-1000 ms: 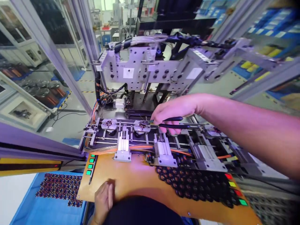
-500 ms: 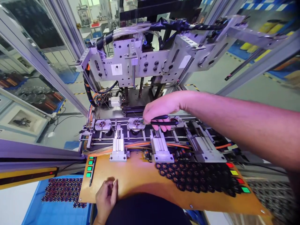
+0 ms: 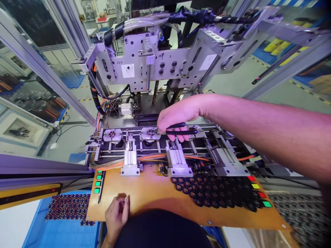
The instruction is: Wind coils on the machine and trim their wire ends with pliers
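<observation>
At the bottom centre of the frame, the left hand (image 3: 117, 216) rests on the near edge of the flat orange-brown board (image 3: 147, 196), its fingers curled in with the thumb and forefinger tips pinched together; whether anything is between them cannot be told. In the lower left lies a blue plastic tray (image 3: 62, 230) with a patch of small dark round parts (image 3: 68, 207). Right of centre, a larger cluster of similar small dark round parts (image 3: 217, 193) sits on the board, with a column of red, yellow and green square buttons (image 3: 258, 191) at its right end.

Further up, in the middle of the frame, the right hand (image 3: 178, 115) reaches in from the right and is closed around the black-handled pliers (image 3: 178, 129), which lie nearly level and point left. Their tip meets the round silver fixture (image 3: 150, 133) at the centre of the machine's rail; a matching silver fixture (image 3: 112, 134) stands well to its left.

Above, the grey drilled metal plate (image 3: 155, 67) spans the top of the frame.
</observation>
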A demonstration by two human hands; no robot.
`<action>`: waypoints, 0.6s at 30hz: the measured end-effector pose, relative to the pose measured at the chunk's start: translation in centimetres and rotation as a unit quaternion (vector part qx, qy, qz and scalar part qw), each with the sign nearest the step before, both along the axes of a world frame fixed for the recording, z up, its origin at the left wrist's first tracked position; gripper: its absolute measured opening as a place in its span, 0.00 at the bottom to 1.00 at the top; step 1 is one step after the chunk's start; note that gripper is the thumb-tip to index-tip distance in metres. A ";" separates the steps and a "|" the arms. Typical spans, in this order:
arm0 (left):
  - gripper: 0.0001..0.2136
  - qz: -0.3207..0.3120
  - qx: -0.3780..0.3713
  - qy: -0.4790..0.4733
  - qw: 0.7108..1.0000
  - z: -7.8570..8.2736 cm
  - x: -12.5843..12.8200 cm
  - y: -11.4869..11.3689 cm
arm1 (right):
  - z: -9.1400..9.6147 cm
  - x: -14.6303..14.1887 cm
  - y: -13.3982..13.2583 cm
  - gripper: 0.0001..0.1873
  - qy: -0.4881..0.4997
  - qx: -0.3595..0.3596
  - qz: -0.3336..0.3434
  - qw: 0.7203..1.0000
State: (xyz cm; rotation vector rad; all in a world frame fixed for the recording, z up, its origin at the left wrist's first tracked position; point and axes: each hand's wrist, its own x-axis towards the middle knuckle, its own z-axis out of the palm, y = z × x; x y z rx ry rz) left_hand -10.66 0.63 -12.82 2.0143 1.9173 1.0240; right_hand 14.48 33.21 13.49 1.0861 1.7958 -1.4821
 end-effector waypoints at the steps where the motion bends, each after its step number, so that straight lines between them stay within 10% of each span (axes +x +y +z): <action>1: 0.02 0.000 -0.001 0.000 1.000 0.0 0.0 0.0 | -0.1 0.0 0.0 0.12 0.001 -0.002 0.000 1.000; 11: 0.03 0.010 -0.005 0.016 1.000 0.1 0.0 -0.3 | 2.6 2.4 -1.8 0.09 0.212 0.001 -0.048 0.976; 18: 0.05 0.009 0.001 0.016 1.000 0.4 -0.3 -0.2 | 4.7 9.1 -1.1 0.08 0.053 0.073 -0.043 0.995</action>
